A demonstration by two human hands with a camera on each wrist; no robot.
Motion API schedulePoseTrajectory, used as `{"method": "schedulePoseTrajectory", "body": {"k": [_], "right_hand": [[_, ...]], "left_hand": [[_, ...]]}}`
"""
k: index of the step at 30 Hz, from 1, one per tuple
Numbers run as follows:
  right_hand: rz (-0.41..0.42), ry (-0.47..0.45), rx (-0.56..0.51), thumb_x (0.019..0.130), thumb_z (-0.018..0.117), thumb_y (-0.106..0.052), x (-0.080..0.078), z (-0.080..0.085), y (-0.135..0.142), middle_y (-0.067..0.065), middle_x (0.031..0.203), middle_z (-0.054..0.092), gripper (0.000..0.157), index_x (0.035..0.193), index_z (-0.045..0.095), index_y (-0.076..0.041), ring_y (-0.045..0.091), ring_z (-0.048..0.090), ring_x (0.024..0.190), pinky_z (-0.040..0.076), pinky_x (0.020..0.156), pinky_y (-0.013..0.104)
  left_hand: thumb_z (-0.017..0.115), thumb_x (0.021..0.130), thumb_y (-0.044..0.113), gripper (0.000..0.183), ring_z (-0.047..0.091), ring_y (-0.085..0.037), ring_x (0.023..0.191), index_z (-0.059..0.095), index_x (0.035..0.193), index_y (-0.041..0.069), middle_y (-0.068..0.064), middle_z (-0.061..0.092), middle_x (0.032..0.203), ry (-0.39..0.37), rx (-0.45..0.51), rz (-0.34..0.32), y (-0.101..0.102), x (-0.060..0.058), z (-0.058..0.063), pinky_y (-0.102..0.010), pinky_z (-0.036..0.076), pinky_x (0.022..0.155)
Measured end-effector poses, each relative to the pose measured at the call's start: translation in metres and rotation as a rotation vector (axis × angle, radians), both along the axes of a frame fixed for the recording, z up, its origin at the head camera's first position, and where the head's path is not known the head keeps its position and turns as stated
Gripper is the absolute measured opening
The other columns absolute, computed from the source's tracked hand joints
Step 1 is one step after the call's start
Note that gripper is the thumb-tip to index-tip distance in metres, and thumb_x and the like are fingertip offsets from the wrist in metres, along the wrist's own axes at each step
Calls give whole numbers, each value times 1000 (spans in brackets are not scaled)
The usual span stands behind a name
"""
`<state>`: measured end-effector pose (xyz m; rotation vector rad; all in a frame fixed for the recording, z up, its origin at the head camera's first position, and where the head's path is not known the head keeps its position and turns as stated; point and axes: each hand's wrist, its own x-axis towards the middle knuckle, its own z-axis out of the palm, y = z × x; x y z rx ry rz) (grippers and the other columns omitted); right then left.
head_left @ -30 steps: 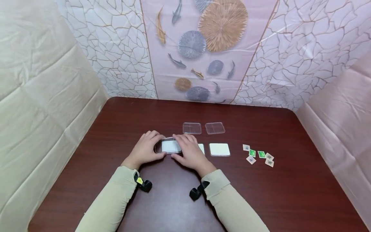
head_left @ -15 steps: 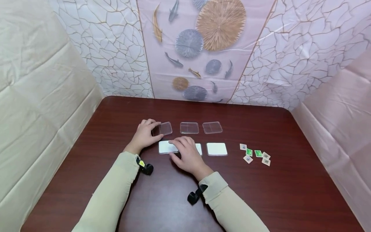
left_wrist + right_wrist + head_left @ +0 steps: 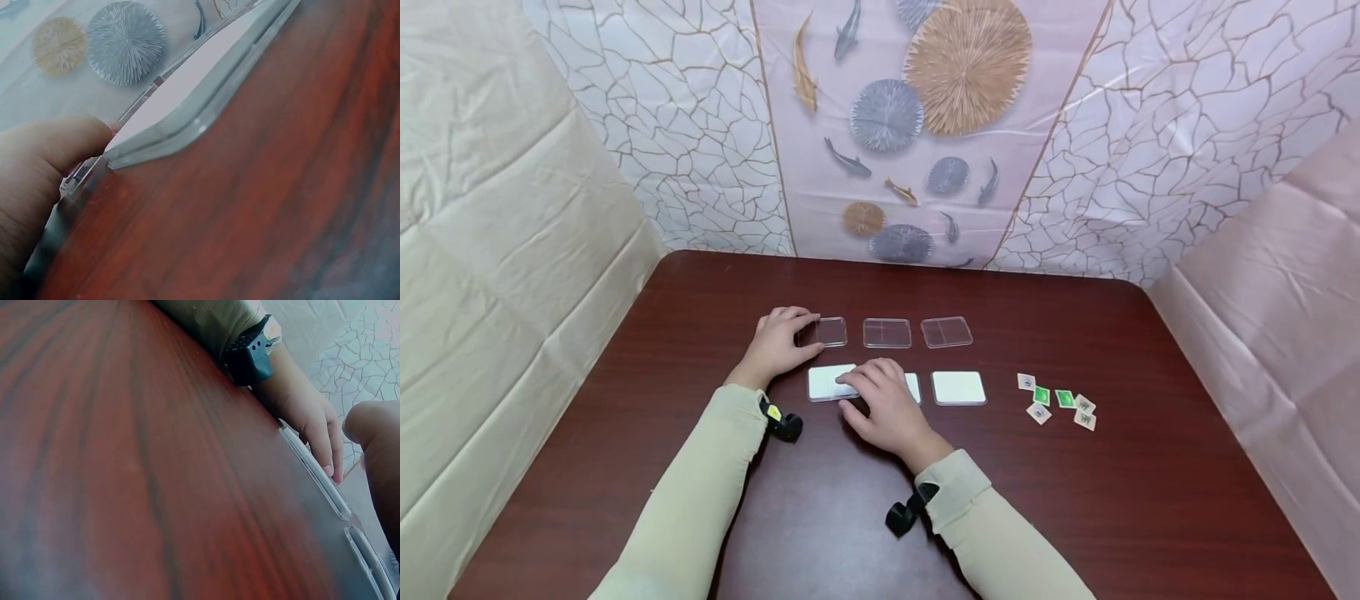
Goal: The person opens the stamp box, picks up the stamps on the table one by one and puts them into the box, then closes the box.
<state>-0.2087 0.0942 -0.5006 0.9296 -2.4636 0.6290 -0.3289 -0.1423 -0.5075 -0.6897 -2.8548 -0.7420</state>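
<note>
My left hand (image 3: 777, 344) holds a clear plastic lid (image 3: 831, 332) by its left end, thumb at the near edge and fingers at the far one. The lid lies at the left of a row with two more clear lids (image 3: 887, 333) (image 3: 947, 332). Nearer to me sits a row of clear cases with white inserts: a left case (image 3: 826, 383), a middle case (image 3: 913, 387) partly hidden by my hand, and a right case (image 3: 958, 388). My right hand (image 3: 891, 410) hovers or rests over the left and middle cases, fingers loosely bent; contact is unclear.
Several small square stamps (image 3: 1065, 399), some green and some pale, lie to the right on the brown table (image 3: 1150, 467). A patterned curtain (image 3: 880, 200) rises behind the table's far edge. Pale cloth (image 3: 512, 275) hangs on both sides.
My left hand has lifted the clear lid off the left case and carried it away from me to the end of the lid row. The right hand has stayed by the cases.
</note>
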Motion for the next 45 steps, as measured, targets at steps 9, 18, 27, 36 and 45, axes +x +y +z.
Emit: {"method": "schedulePoseTrajectory", "body": {"k": [9, 18, 27, 36, 45], "right_hand": [[-26, 51, -50, 89, 70, -26, 3, -3, 6, 2, 111, 67, 28, 115, 70, -15, 26, 56, 108, 38, 104, 52], [-94, 38, -159, 89, 66, -23, -9, -4, 44, 7, 108, 68, 33, 118, 68, -8, 31, 57, 107, 36, 104, 51], [-249, 52, -226, 86, 68, -19, -4, -7, 110, 11, 101, 69, 33, 116, 68, -6, 37, 55, 105, 35, 99, 55], [-462, 156, -322, 85, 65, -7, -7, -7, 201, 23, 98, 68, 22, 104, 70, 3, 46, 56, 98, 36, 92, 56], [-666, -135, -211, 94, 60, -19, 4, -3, 245, 26, 116, 60, 26, 111, 70, -1, 51, 42, 119, 24, 105, 64]], "left_hand": [[73, 88, 40, 49, 41, -34, 123, 65, 128, 14, -10, 52, 132, 117, 195, -56, -1, 36, 0, -56, 29, 102], [79, 78, 55, 66, 44, -23, 109, 65, 130, 16, -2, 56, 122, 106, 18, -204, 6, 69, -1, -44, 33, 95], [80, 80, 45, 56, 46, -20, 105, 69, 127, 17, 0, 59, 118, 67, -7, -174, -6, 80, -2, -43, 36, 94], [79, 78, 46, 61, 43, -24, 112, 65, 130, 18, -2, 56, 123, 61, 44, -133, -7, 85, -3, -46, 33, 96], [75, 78, 43, 48, 45, -26, 109, 68, 118, 18, -2, 54, 117, 222, 56, -204, 32, 94, 0, -48, 35, 95]]}}
